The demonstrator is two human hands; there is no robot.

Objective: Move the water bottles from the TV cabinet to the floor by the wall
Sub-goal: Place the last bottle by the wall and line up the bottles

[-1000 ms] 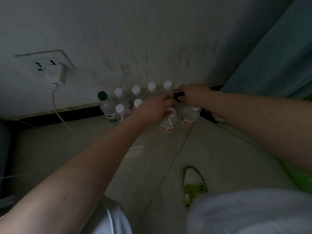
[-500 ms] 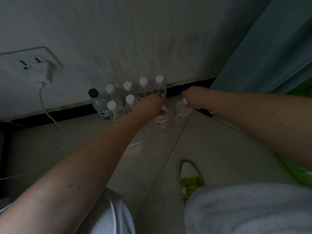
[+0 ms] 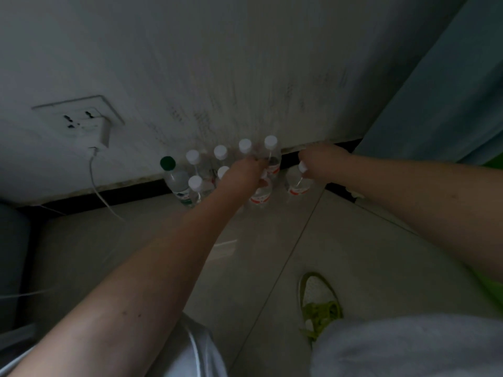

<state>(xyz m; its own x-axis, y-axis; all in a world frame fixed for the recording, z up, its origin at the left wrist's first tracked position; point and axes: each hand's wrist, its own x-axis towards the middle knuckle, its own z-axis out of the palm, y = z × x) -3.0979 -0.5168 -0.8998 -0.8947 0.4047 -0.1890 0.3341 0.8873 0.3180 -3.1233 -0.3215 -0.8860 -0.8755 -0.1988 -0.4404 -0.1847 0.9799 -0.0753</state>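
Observation:
Several clear water bottles with white caps stand in a cluster on the tiled floor against the wall, plus one with a dark green cap at the left end. My left hand grips the top of a red-labelled bottle at the front of the cluster. My right hand holds the neck of another red-labelled bottle just to its right. Both bottles stand upright, and I cannot tell whether their bases rest on the floor.
A wall socket with a white charger and its cable sits to the left. A black skirting strip runs along the wall. A blue-grey curtain hangs at the right. My shoe with green laces is on the tiles.
Both hands have shifted slightly as the camera moved; the two held bottles have settled lower, beside the cluster. My right hand now grips its bottle at the neck, cap showing.

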